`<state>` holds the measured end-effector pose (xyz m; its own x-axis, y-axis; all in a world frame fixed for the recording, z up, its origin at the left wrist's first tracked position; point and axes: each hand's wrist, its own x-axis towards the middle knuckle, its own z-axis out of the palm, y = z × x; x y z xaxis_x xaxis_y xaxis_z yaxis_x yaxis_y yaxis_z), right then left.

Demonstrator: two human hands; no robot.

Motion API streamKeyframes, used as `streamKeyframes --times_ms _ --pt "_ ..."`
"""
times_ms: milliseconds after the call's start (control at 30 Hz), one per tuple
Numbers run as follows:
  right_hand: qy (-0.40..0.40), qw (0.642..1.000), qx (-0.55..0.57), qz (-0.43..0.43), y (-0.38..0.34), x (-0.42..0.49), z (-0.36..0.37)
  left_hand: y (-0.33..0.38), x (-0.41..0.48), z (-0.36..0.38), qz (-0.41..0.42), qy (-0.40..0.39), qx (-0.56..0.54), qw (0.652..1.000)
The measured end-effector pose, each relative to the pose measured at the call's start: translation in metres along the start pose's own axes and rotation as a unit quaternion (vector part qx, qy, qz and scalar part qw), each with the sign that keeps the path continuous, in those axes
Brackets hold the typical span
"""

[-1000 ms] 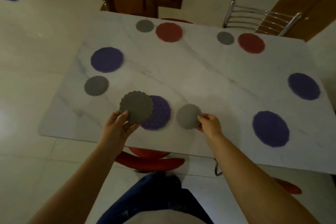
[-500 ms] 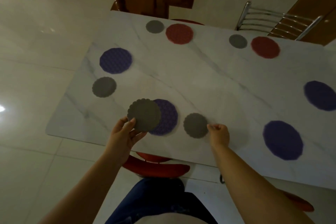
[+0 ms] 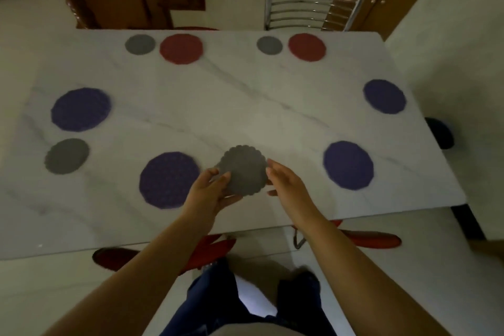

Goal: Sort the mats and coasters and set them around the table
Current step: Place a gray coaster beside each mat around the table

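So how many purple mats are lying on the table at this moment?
4. Far-left purple mat; near-left purple mat, beside the left hand; near-right purple mat; far-right purple mat. None seems hidden.

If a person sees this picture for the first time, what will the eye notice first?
First, the two hands at the near edge: the left hand holds a grey scalloped coaster above the white marble table, with the right hand open beside it. Next, the coloured circles ringing the table: purple mats at the sides and red mats along the far edge.
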<state>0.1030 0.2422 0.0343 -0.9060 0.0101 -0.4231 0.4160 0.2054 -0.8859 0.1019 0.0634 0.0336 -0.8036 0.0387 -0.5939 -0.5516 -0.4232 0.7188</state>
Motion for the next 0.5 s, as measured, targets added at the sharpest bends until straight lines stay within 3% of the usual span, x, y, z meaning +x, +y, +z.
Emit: streamKeyframes --times_ms 67,167,333,433,500 --pt "0.021 0.999 -0.033 -0.036 0.007 -0.007 -0.026 -0.021 -0.004 0.036 -0.005 0.007 0.015 1.0" --pt "0.075 0.978 -0.168 -0.096 0.026 -0.019 -0.074 -0.057 -0.013 0.088 0.009 0.044 0.026 0.999" --pt "0.067 0.939 -0.293 -0.166 0.052 -0.043 -0.168 -0.124 -0.038 0.169 0.017 0.055 -0.014 0.998" --pt "0.075 0.917 -0.333 -0.207 0.062 -0.058 -0.217 -0.153 -0.052 0.21 0.016 0.055 -0.042 0.997" --pt "0.099 0.92 -0.316 -0.209 0.065 -0.064 -0.242 -0.165 -0.058 0.232 0.022 0.058 -0.046 0.997"
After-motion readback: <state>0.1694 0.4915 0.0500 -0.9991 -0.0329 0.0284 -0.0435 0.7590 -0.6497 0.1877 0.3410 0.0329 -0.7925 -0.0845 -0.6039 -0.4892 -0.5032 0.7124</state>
